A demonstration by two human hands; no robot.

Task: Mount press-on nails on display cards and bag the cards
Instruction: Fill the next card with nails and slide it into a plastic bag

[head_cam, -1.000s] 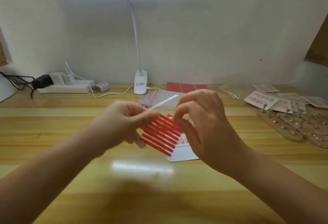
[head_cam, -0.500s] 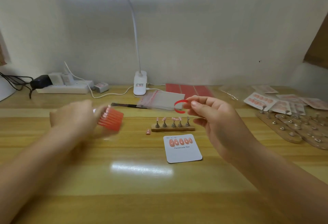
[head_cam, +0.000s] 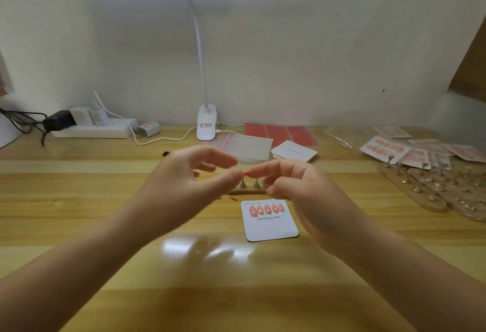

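A white display card (head_cam: 271, 222) printed "Handmade Nail" lies flat on the desk with a row of several pink nails (head_cam: 267, 209) across its top. Just behind it a small wooden stand (head_cam: 249, 191) with metal holders is partly hidden by my hands. My right hand (head_cam: 297, 187) pinches a short red adhesive strip (head_cam: 246, 173) above the stand. My left hand (head_cam: 194, 181) is blurred, its thumb tip at the strip's free end and its fingers spread above it.
Behind the hands lie a stack of clear bags (head_cam: 247, 147), a stack of blank cards (head_cam: 294, 151) and red adhesive sheets (head_cam: 281, 133). Bagged cards (head_cam: 394, 150) and wooden studded boards (head_cam: 434, 192) fill the right side. A lamp base (head_cam: 206, 127) and power strip (head_cam: 92, 129) stand by the wall.
My right hand pulled one red strip off the sheet. My left hand carried the sheet away to the left, let it go, and came back empty to the strip.
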